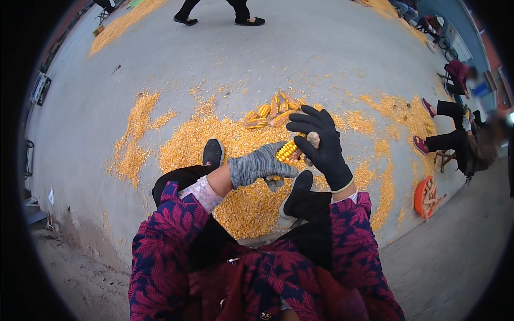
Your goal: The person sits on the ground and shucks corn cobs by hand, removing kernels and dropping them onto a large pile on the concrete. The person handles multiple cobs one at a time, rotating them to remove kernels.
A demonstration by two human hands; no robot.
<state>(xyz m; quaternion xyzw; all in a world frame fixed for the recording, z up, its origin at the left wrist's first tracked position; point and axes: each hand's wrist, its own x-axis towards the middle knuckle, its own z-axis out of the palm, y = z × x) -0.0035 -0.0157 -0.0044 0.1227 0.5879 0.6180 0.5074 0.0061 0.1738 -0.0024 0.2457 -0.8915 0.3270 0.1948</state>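
Note:
My left hand (263, 163), in a grey knitted glove, is closed round a yellow corn cob (288, 152) that has lost some of its kernels. Touching the cob's upper end is my right hand (325, 148), in a black glove, its fingers curled round a pale, stubby piece that looks like a bare corncob (312, 141). Beyond both hands lies a small heap of partly shelled corn cobs (270, 111). Loose yellow kernels (243, 214) are piled on the ground between my feet and below my hands.
More kernels (132, 142) spread in patches over the concrete. An orange basin (426, 199) of bare cobs stands at the right, near seated people (471, 140). Another person's feet (250, 22) show at the top. My black shoes (213, 153) flank the pile.

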